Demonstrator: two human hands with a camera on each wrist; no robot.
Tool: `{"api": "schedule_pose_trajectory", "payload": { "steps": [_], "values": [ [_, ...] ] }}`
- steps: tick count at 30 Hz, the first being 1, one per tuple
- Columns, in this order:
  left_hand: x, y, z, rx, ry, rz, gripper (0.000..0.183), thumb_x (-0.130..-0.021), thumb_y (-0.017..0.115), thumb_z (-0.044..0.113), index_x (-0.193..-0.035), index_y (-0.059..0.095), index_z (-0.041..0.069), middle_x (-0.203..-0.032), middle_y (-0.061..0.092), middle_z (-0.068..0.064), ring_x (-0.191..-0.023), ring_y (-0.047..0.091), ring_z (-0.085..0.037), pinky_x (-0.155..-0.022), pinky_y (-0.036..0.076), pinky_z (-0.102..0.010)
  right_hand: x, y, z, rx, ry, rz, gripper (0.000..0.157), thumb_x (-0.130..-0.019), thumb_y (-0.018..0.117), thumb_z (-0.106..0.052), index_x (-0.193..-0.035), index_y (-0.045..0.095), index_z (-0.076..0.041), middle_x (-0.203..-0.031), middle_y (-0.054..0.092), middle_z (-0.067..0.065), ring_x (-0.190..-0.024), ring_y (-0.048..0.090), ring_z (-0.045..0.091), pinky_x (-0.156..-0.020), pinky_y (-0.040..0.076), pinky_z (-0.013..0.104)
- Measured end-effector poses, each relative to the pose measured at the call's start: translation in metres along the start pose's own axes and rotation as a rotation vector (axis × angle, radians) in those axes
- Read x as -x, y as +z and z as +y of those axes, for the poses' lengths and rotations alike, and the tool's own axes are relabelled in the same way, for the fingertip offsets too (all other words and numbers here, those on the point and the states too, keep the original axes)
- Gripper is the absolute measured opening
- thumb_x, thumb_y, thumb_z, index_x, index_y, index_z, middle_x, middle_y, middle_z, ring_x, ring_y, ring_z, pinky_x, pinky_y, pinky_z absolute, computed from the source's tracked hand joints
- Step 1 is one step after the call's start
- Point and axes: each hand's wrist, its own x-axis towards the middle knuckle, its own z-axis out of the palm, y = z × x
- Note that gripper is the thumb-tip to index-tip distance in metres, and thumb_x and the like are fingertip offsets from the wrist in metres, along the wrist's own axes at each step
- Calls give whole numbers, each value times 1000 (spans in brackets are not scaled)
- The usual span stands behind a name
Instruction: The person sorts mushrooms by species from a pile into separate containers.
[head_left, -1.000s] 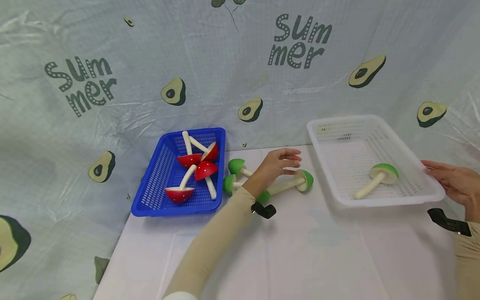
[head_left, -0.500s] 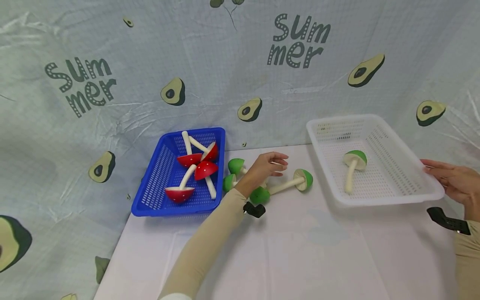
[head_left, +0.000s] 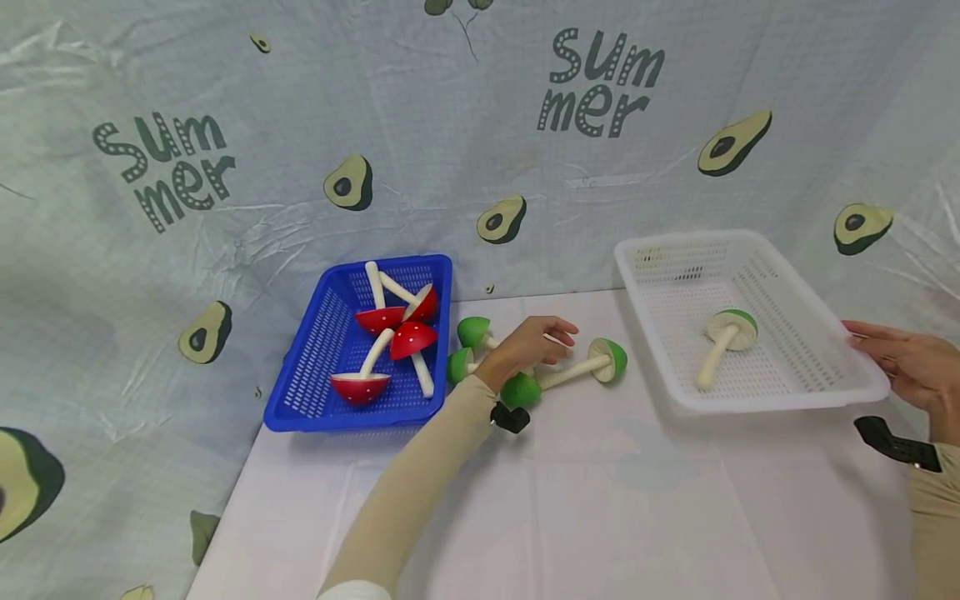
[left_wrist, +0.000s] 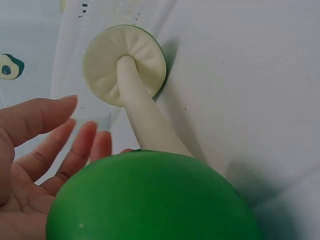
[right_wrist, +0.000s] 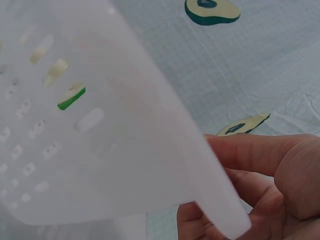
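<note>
My left hand (head_left: pixel 528 343) is low over a cluster of toy mushrooms with green caps and pale stems. In the left wrist view its thumb and loosely bent fingers stand apart, beside a near green-capped mushroom (left_wrist: pixel 150 200). Another green-capped mushroom (left_wrist: pixel 142 100) lies just beyond, cap underside showing. A pale sliver shows by the fingertips in the head view; what it belongs to is unclear. At the right, my right hand (head_left: pixel 911 358) grips the rim of a white plastic basket (head_left: pixel 832 398), thumb and fingers on either side. One green-capped mushroom (head_left: pixel 733 332) lies inside that basket.
A blue basket (head_left: pixel 300 392) at the left holds several red-capped mushrooms (head_left: pixel 360 388) with white dots. More green-capped mushrooms (head_left: pixel 473 332) lie against its right side. The white-covered table (head_left: pixel 637 517) meets an avocado-print sheet (head_left: pixel 420 100) at the back.
My left hand has moved left and slightly down toward the cluster. In the white basket the mushroom has rolled left, then partly back right. My right hand stays on the rim.
</note>
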Motion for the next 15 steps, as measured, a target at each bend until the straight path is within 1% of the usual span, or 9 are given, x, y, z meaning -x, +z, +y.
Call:
{"api": "schedule_pose_trajectory", "payload": {
  "steps": [2, 5, 9, 12, 15],
  "values": [
    [-1, 2, 0, -47, -23, -17, 42, -93, 67, -2, -135, 62, 0, -126, 64, -21, -96, 63, -18, -89, 57, -40, 0, -1, 1, -3, -3, -1, 31, -99, 65, -11, -89, 79, -37, -87, 71, -20, -73, 68, 7, -57, 56, 28],
    [-4, 5, -1, -123, -33, -52, 42, -92, 67, -4, -133, 62, -2, -120, 65, -19, -90, 61, -16, -80, 56, -33, -1, -2, 1, -11, -4, -3, 31, -99, 65, -11, -89, 79, -37, -87, 71, -20, -73, 68, 7, -58, 56, 28],
    [-6, 7, 0, -208, -30, -103, 40, -90, 66, -7, -130, 62, -6, -105, 66, -14, -80, 57, -14, -69, 49, -25, -1, -2, 2, -24, -7, -8, 31, -99, 65, -10, -90, 79, -36, -88, 72, -19, -74, 68, 7, -58, 56, 28],
    [-6, 9, 1, -286, -21, -148, 36, -90, 67, -6, -126, 65, -6, -96, 66, -9, -75, 55, -13, -66, 47, -22, -2, -2, 3, -21, -10, -9, 32, -100, 64, -10, -90, 79, -36, -88, 72, -19, -74, 68, 6, -58, 56, 28],
    [-5, 9, 2, -373, -7, -189, 31, -91, 68, -3, -122, 68, -5, -93, 67, -7, -75, 55, -12, -66, 46, -21, -2, -2, 3, -20, -16, -13, 32, -100, 64, -9, -90, 79, -36, -88, 72, -19, -74, 69, 6, -58, 56, 27]
  ]
}}
